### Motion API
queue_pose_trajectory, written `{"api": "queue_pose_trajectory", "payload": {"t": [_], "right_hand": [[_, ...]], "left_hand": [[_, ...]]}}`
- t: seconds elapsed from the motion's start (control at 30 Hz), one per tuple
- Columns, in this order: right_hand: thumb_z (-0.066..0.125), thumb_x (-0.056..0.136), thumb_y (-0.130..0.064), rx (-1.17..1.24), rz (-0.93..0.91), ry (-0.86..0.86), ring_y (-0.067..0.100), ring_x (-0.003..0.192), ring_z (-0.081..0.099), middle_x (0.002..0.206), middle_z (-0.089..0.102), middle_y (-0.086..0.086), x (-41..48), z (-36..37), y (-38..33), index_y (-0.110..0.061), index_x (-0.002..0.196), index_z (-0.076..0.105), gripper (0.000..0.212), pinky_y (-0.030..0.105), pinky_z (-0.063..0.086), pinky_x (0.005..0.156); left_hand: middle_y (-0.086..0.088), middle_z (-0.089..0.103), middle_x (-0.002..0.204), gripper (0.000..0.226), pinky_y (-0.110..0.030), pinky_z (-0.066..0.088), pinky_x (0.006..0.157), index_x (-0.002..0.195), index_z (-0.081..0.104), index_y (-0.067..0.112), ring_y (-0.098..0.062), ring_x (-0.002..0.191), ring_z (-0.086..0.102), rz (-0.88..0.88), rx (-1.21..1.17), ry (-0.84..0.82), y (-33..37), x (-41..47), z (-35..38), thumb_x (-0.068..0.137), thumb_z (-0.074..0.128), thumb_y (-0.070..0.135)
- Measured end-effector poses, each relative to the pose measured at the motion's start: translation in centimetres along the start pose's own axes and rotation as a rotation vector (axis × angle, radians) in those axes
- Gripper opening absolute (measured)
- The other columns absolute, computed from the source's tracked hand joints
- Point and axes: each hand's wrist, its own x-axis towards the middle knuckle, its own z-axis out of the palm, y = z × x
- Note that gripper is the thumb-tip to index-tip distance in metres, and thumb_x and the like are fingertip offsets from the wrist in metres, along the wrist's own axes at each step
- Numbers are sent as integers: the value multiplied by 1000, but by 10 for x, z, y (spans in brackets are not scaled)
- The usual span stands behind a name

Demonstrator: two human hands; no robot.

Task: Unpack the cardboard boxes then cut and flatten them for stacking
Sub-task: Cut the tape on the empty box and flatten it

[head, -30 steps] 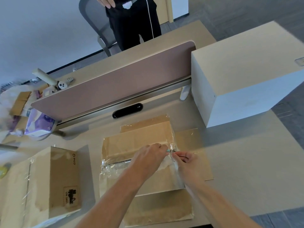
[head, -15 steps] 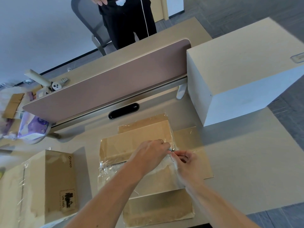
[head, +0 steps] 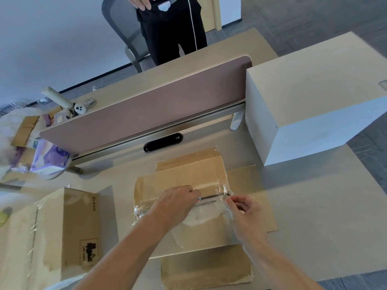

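- Cardboard box (head: 188, 178), opened out flat, lies on the desk (head: 314, 227) directly under both hands, its flaps spreading beyond them on the far, near and right sides.
- The left hand (head: 178, 204) sits knuckles-up on the middle panel, fingers curled down round a small tool (head: 199, 198); only the tool's pale teal tip shows at the fingertips.
- The right hand (head: 245, 208) is just to the right of that tip, thumb and forefinger pinched together on the clear film (head: 209, 222) at the panel's right edge.
- A dark slit (head: 213, 196) runs straight between the two grips, from the teal tip to the pinched corner.
- The film is glossy and wrinkled. It covers the panel from the slit back towards the wrists and bunches up below the left forearm.
- The board is plain brown, creased at the folds, with more shiny tape on the far flap.
- A second box (head: 79, 227), still standing with a printed label on its side, is well left of the left forearm.
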Motion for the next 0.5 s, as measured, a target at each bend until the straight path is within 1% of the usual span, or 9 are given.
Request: {"api": "queue_pose_trajectory", "payload": {"t": [0.07, 0.17, 0.27, 0.3, 0.37, 0.4, 0.43, 0.47, 0.5], "right_hand": [[77, 87, -15, 23, 3, 0, -2, 70, 66, 82, 75, 0, 0, -2, -1, -18, 83, 73, 6, 8, 46, 60], [77, 87, -15, 22, 5, 5, 3, 74, 68, 81, 75, -1, 1, -3, -2, -18, 84, 73, 6, 11, 46, 58], [76, 88, -15, 19, 11, 4, 13, 78, 68, 83, 75, 2, 0, -5, -4, -14, 88, 72, 4, 10, 46, 57], [76, 88, -15, 22, 11, 0, 14, 78, 68, 84, 75, 3, 0, -6, -5, -13, 90, 72, 5, 10, 47, 57], [76, 88, -16, 24, 6, -11, 15, 79, 69, 84, 75, 4, -1, -8, -6, -13, 90, 72, 6, 17, 49, 64], [77, 88, -16, 29, 6, -13, 17, 80, 69, 84, 76, 4, -1, -9, -6, -13, 90, 72, 6, 23, 51, 68], [77, 87, -15, 33, 8, -13, 18, 81, 69, 84, 76, 5, -1, -9, -5, -13, 90, 72, 6, 27, 52, 72], [78, 87, -15, 34, 10, -15, 18, 82, 69, 85, 76, 5, -1, -9, -5, -13, 90, 72, 6, 30, 53, 76], [78, 87, -15, 33, 11, -20, 18, 82, 69, 84, 76, 5, -1, -8, -4, -13, 90, 73, 7, 32, 54, 78]], "left_hand": [[-5, 64, 94, 22, -36, 50, 68, 114, 66, 16, -28, 83, 67, -36, 6, -29, -16, -13, 2, 108, 49, 28], [-1, 65, 81, 11, -31, 53, 56, 102, 71, 19, -22, 69, 69, -38, 66, 53, -40, -33, 5, 98, 66, 28], [-1, 68, 99, 18, -36, 57, 74, 117, 67, 20, -23, 90, 70, -117, 72, -62, -58, -58, 5, 105, 55, 27], [1, 68, 98, 17, -33, 57, 74, 116, 67, 22, -20, 89, 70, -130, 99, -84, -65, -66, 4, 102, 60, 28], [9, 66, 78, 20, -23, 55, 57, 97, 72, 27, -10, 67, 69, -129, 119, -81, -84, -82, 7, 81, 85, 30], [11, 63, 74, 25, -20, 53, 52, 92, 72, 29, -7, 62, 67, -145, 140, -57, -93, -89, 10, 75, 90, 31], [11, 64, 79, 20, -19, 54, 57, 99, 71, 31, -6, 69, 68, -198, 125, -95, -97, -97, 9, 83, 83, 34], [11, 65, 93, 17, -20, 56, 69, 114, 67, 31, -7, 83, 69, -218, 134, -102, -100, -104, 10, 98, 67, 35], [10, 65, 106, 23, -21, 54, 80, 126, 61, 32, -8, 96, 67, -231, 127, -112, -103, -111, 10, 107, 50, 36]]}}
